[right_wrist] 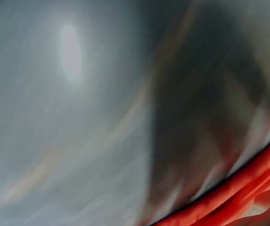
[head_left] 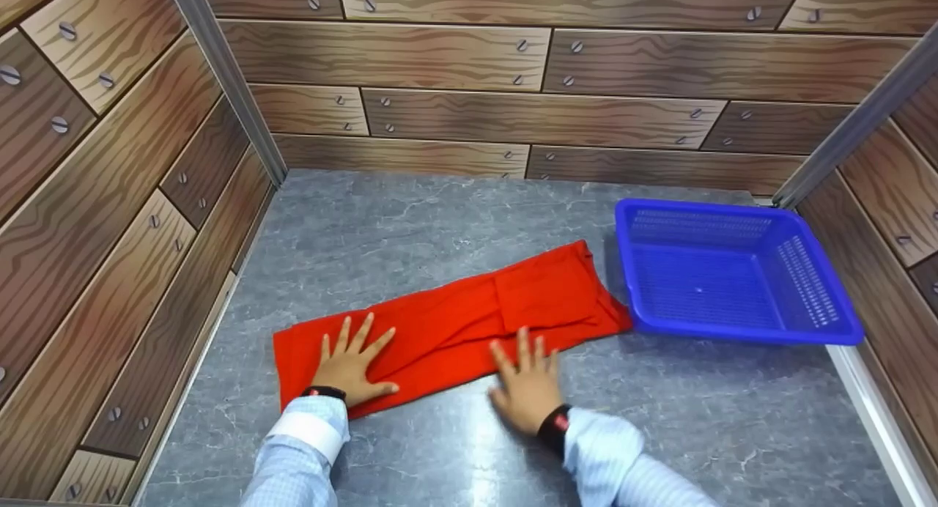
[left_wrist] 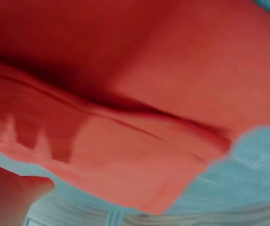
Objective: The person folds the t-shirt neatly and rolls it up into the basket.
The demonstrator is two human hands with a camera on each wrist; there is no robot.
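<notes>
A red garment [head_left: 447, 320], folded into a long strip, lies slantwise on the grey surface. A squarish layer shows near its right end; its exact kind I cannot tell. My left hand [head_left: 352, 368] rests with spread fingers on the strip's left part. In the left wrist view the garment [left_wrist: 196, 70] fills most of the picture, with a thumb low at the left. Fingers spread, my right hand [head_left: 529, 393] is at the front edge, its fingertips over the red cloth; firm contact is unclear. The right wrist view is blurred, showing the garment [right_wrist: 248, 176] at lower right.
A blue plastic basket [head_left: 634, 272] with perforated sides stands on the right, close to the garment's right end. Wood-patterned panels [head_left: 440, 56] enclose the grey marbled surface [head_left: 410, 221] at the back, left and right.
</notes>
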